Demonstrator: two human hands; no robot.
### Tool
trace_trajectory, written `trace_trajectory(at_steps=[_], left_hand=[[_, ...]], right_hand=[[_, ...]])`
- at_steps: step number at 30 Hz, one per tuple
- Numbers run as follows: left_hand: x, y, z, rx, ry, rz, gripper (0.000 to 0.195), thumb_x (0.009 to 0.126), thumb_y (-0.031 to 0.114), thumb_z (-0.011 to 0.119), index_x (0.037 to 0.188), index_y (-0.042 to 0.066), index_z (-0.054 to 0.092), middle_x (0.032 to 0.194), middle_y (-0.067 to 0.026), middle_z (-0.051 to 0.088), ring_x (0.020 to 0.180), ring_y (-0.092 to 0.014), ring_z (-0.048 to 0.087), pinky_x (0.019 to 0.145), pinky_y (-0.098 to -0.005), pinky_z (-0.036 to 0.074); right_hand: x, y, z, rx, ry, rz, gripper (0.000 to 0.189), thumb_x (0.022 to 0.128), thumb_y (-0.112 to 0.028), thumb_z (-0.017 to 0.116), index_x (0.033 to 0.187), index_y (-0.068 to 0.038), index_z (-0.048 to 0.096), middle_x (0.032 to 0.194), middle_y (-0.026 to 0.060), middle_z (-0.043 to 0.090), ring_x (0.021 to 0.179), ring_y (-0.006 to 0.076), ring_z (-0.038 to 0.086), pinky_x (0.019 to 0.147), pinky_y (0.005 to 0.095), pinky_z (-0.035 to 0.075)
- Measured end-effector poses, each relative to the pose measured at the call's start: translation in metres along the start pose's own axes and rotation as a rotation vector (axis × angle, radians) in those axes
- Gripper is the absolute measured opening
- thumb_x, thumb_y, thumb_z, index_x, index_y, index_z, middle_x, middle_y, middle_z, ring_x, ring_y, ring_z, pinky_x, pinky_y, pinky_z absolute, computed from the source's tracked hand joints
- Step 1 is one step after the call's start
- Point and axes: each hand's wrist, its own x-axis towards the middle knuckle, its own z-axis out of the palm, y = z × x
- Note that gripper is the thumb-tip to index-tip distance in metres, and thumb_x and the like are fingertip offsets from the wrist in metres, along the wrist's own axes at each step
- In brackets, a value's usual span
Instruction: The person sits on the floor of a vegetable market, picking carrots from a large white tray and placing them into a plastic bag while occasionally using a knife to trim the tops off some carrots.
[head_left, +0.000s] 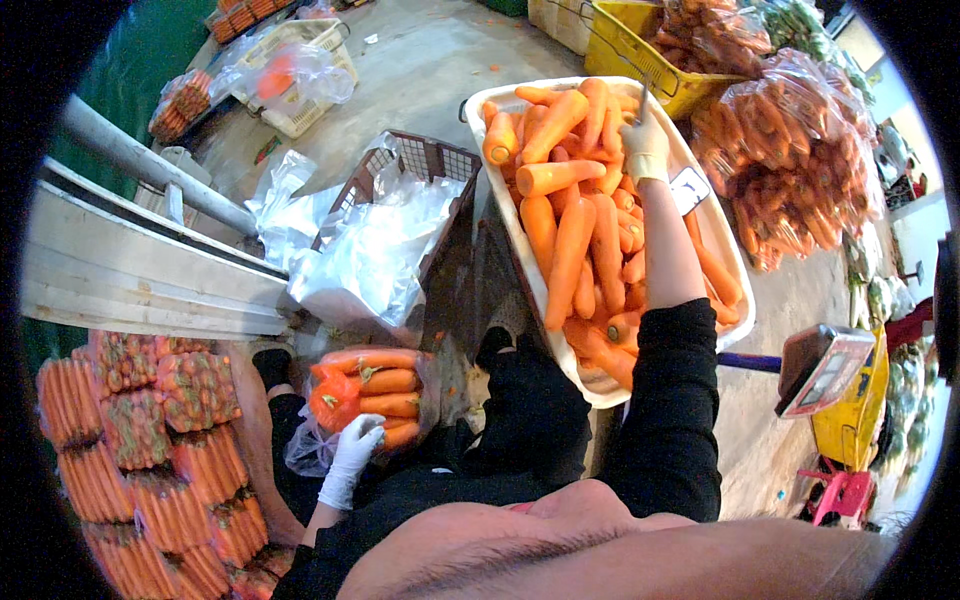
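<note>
My right hand (643, 154), in a cream glove, is at the far right side of a white plastic tub (517, 259) heaped with loose carrots (559, 176). A slim, dark metal blade (643, 101), seemingly a knife, sticks up from its fingers; the handle is hidden. My left hand (354, 450), in a white glove, is by a clear plastic bag of carrots (390, 381) between my legs. Its fingers are curled at the bag's near edge, and whether they grip the plastic cannot be told. An orange plastic piece (334, 401) covers part of that bag.
A brown crate (431, 154) with clear plastic bags (360, 266) stands left of the tub. Packed carrot bundles (161, 480) are stacked at lower left, below a metal rail (150, 262). Bagged carrots (795, 157), a yellow crate (626, 49) and a weighing scale (825, 367) stand right.
</note>
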Motion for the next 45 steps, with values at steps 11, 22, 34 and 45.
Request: trace_trajectory(at_steps=[11, 22, 34, 45], left_hand=[[0.016, 0.008, -0.009, 0.851, 0.387, 0.428, 0.030, 0.084, 0.023, 0.060, 0.108, 0.005, 0.060, 0.104, -0.0157, 0.061, 0.103, -0.034, 0.058, 0.090, -0.0423, 0.046], [0.057, 0.009, 0.014, 0.854, 0.221, 0.748, 0.038, 0.082, 0.024, 0.060, 0.117, 0.011, 0.057, 0.110, -0.0144, 0.060, 0.103, -0.033, 0.057, 0.090, -0.0419, 0.047], [0.078, 0.053, 0.022, 1.229, 0.152, 0.582, 0.051, 0.060, 0.032, 0.077, 0.104, 0.012, 0.058, 0.104, -0.0122, 0.059, 0.098, -0.032, 0.057, 0.085, -0.0429, 0.047], [0.027, 0.075, -0.009, 0.996, 0.257, 0.635, 0.052, 0.063, 0.024, 0.080, 0.112, 0.016, 0.065, 0.108, -0.0075, 0.065, 0.101, -0.030, 0.060, 0.089, -0.0429, 0.046]], right_hand=[[-0.243, -0.229, -0.074, 1.285, -0.759, -0.014, 0.046, 0.092, -0.009, 0.057, 0.134, -0.001, 0.041, 0.113, 0.0148, 0.065, 0.070, 0.0119, 0.064, 0.051, 0.0192, 0.047], [-0.366, -0.226, -0.046, 1.262, -1.036, 0.515, 0.044, 0.088, -0.010, 0.062, 0.129, 0.000, 0.049, 0.100, 0.0136, 0.070, 0.058, 0.0117, 0.062, 0.050, 0.0215, 0.048], [-0.363, -0.225, -0.039, 1.428, -1.149, 0.527, 0.046, 0.085, -0.005, 0.064, 0.128, 0.001, 0.049, 0.099, 0.0155, 0.068, 0.060, 0.0139, 0.064, 0.054, 0.0227, 0.051], [-0.365, -0.220, -0.032, 0.541, -0.558, -0.241, 0.048, 0.079, -0.020, 0.068, 0.126, -0.015, 0.055, 0.083, 0.0170, 0.068, 0.077, 0.0333, 0.067, 0.069, 0.0414, 0.054]])
